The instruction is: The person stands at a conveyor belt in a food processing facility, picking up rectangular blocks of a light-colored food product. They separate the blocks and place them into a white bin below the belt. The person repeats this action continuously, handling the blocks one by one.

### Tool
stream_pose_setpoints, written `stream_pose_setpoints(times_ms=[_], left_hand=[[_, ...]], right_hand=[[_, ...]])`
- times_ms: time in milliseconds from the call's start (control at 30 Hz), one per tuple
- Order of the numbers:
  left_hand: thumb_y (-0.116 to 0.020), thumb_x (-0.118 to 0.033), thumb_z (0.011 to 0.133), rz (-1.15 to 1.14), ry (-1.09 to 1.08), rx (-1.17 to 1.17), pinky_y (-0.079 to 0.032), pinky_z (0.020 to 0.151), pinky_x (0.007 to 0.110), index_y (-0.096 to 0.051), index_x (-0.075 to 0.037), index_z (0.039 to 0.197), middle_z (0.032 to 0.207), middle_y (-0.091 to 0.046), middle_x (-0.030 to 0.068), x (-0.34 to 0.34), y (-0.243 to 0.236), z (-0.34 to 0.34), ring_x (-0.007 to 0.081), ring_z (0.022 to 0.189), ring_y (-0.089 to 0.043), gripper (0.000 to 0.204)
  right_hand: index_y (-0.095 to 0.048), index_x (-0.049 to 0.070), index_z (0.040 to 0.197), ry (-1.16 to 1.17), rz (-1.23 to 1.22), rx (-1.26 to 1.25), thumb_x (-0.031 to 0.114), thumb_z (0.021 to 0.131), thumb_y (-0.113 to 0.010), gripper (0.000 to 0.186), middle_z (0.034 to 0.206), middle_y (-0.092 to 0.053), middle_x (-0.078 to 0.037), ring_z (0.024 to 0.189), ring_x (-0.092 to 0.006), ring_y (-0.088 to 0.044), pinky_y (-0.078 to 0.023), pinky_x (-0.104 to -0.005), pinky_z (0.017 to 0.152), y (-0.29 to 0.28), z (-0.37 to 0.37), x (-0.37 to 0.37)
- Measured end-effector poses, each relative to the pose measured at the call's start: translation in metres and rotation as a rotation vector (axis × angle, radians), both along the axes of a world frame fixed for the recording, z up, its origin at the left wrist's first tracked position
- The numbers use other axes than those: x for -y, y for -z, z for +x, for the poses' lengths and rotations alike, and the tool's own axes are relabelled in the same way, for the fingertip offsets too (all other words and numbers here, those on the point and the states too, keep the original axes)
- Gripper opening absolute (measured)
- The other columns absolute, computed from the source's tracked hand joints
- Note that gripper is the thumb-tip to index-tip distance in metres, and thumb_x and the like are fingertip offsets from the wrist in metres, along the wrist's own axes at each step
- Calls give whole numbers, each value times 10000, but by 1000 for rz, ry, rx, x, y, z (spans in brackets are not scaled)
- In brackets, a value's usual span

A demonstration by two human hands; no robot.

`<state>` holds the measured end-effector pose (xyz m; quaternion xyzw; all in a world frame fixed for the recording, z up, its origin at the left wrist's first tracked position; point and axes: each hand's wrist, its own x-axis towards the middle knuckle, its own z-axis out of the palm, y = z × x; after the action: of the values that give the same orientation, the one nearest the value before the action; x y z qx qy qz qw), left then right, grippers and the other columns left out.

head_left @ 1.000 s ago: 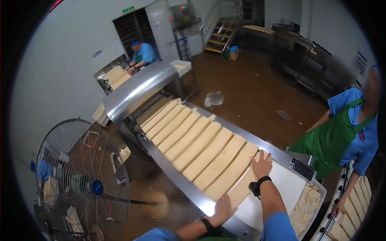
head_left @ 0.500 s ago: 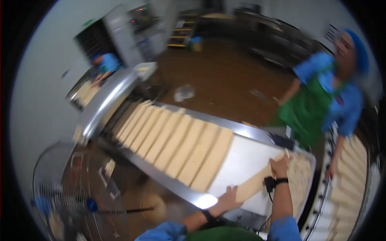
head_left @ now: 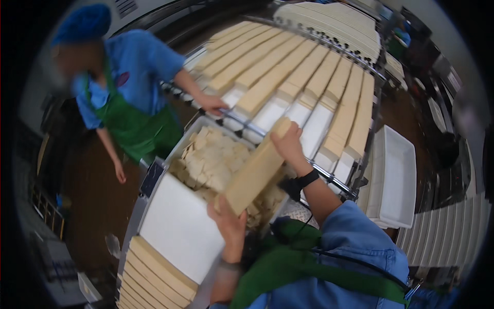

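Observation:
A long, thick stack of pale dough sheets [head_left: 252,175] hangs tilted in both my hands, above a white bin [head_left: 186,135] of dough scraps [head_left: 211,159]. My left hand [head_left: 229,224] grips its near end and my right hand [head_left: 289,147] its far end. Under the stack, part of the scraps is hidden. Beyond my right hand, similar long dough stacks [head_left: 288,67] lie side by side on white boards on a metal-railed conveyor. At lower left, more dough strips [head_left: 157,270] rest on a white belt [head_left: 177,226].
Across the bin stands a co-worker [head_left: 134,98] in a green apron, one hand at the conveyor's metal rail [head_left: 329,177]. Stacked white trays [head_left: 396,175] stand to the right, by a ridged white surface [head_left: 437,232]. Another person [head_left: 399,41] shows far off at upper right.
My view has turned right, from the belt toward the railed conveyor. The dough held in both hands has been lifted off the belt and carried over the scrap bin.

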<state>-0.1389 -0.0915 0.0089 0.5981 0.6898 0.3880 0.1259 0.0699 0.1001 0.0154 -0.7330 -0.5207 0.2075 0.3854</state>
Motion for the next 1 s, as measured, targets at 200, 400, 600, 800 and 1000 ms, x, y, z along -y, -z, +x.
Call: stream_pose_setpoints(times_ms=[200, 400, 600, 800, 1000], left_hand=[[-781, -131, 692, 53, 402, 40, -421, 948, 443, -452, -65, 1309, 1319, -353, 271, -43, -33, 66, 444, 1160, -439, 702], [-684, -100, 798, -45, 646, 79, -471, 888, 428, -461, -118, 1301, 1347, -346, 233, -72, -44, 106, 425, 1128, -490, 551], [-559, -81, 859, -246, 661, 165, -354, 1019, 416, -417, -46, 1324, 1347, -340, 293, -95, -31, 130, 436, 1227, -398, 487], [-539, -65, 855, -293, 684, 193, -385, 991, 401, -413, -63, 1328, 1374, -296, 276, -115, -30, 156, 429, 1231, -391, 489], [-541, -44, 830, -257, 757, 166, -279, 1075, 432, -409, -67, 1339, 1410, -277, 284, -139, -14, 176, 439, 1304, -313, 526]], right_hand=[[-492, -30, 1235, -55, -487, 478, 533, 832, -469, 693, 1277, -504, -250, 1195, -422, -424, -338, -528, 985, -23, 124, -29], [-545, 12, 1233, -161, -455, 606, 449, 904, -327, 589, 1262, -544, -205, 1245, -404, -385, -224, -544, 1032, 16, 206, -107], [-514, -7, 1284, -156, -575, 434, 452, 882, -319, 641, 1403, -421, -214, 1333, -392, -298, -194, -463, 1084, 9, 222, -147], [-468, -41, 1295, -82, -361, 464, 448, 897, -354, 640, 1428, -348, -262, 1277, -407, -384, -260, -501, 1053, 36, 246, -160], [-486, -22, 1239, -73, -288, 677, 379, 848, -484, 561, 1355, -423, -211, 1225, -368, -406, -299, -515, 998, 32, 259, -149]])
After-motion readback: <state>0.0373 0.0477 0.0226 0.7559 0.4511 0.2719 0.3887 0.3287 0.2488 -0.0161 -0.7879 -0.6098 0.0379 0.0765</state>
